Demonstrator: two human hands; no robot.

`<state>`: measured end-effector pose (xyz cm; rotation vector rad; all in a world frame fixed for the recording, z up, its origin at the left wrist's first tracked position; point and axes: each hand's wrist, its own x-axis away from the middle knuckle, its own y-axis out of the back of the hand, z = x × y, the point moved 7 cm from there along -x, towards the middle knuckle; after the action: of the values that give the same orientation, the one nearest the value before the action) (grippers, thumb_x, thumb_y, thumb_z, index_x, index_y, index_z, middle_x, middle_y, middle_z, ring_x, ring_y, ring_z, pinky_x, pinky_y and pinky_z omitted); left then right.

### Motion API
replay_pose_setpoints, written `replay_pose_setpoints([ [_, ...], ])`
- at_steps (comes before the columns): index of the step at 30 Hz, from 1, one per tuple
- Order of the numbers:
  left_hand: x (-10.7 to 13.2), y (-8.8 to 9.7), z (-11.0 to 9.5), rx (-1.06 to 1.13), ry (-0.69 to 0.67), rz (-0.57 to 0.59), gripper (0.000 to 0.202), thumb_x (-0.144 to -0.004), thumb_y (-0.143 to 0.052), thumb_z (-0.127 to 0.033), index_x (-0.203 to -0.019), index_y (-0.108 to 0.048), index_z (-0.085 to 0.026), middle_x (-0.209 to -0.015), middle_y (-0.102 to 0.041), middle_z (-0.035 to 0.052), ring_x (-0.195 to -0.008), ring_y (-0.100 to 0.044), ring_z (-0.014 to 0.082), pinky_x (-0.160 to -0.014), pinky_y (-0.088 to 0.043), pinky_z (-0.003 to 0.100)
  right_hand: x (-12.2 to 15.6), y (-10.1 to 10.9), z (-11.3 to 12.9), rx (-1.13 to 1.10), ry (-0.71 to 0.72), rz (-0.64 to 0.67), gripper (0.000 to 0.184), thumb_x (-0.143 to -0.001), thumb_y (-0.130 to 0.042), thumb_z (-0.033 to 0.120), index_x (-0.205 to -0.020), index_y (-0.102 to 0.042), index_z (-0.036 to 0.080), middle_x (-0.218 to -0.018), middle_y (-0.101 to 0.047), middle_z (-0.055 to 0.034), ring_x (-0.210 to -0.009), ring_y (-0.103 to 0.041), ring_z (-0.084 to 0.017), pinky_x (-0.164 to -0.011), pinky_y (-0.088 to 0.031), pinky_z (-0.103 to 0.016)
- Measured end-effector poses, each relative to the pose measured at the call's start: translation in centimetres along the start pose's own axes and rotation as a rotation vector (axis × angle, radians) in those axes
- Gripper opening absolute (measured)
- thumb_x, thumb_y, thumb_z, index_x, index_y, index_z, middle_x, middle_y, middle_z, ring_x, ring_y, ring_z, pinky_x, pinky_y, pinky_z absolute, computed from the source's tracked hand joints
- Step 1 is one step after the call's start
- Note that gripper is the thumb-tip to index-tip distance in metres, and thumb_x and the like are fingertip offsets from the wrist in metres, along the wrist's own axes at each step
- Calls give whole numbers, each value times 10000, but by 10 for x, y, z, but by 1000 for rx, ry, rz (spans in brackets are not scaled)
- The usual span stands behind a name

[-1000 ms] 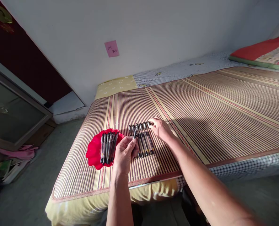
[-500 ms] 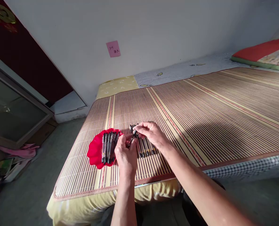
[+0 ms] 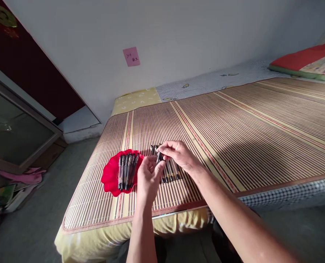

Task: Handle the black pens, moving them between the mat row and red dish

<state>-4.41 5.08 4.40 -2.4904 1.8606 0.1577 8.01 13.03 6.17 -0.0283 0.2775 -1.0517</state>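
Note:
A dark pen is held between both hands above the mat. The fingertips of my right hand pinch its upper end. My left hand has curled fingers and a thumb around its lower end, and the rest of that end is hidden. Beside my left hand, a red scalloped plate carries several clear-barrelled pens with black caps, lying side by side. Under and behind my hands, more pens lie in a row on the striped mat, partly covered by my fingers.
The mat covers a bed with a yellow cloth hanging at its front edge. A pink note is stuck to the wall. A red and green cushion lies at the far right. A framed glass door stands at the left.
My left hand has shifted slightly right and its thumb and fingers have loosened. The pen between my hands now stands more upright. The pens on the plate look unchanged.

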Motion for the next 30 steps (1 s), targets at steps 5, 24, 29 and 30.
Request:
replay_pose_setpoints([
  [5, 0, -2, 5, 0, 39, 2, 314, -857, -754, -461, -800, -593, -197, -584, -531, -55, -458, -421, 78, -449, -301, 206, 0, 2, -2, -16, -40, -3, 327, -778, -855, 494, -794, -735, 191, -715, -647, 17, -639, -591, -111, -632, -486, -260],
  [24, 2, -18, 10, 346, 187, 192, 470, -760, -846, -536, -816, -530, -193, -559, -534, -68, -407, -396, 45, -386, -237, 168, 2, 5, -8, -95, -100, 94, 263, -857, -800, 429, -923, -789, 174, -813, -690, -21, -694, -576, -109, -667, -499, -260],
  [29, 2, -19, 11, 341, 194, 216, 448, -796, -807, -533, -769, -523, -187, -571, -563, -49, -382, -428, 45, -365, -221, 163, 2, 4, -6, -71, -103, 114, 251, -838, -820, 408, -934, -789, 178, -944, -747, -58, -751, -626, -117, -684, -511, -257],
  [30, 2, -19, 10, 352, 207, 220, 448, -791, -808, -536, -774, -531, -184, -576, -564, -48, -381, -436, 47, -362, -227, 164, 2, 3, -4, -70, -100, 115, 247, -825, -834, 397, -934, -789, 180, -957, -755, -61, -756, -634, -117, -686, -513, -255],
])
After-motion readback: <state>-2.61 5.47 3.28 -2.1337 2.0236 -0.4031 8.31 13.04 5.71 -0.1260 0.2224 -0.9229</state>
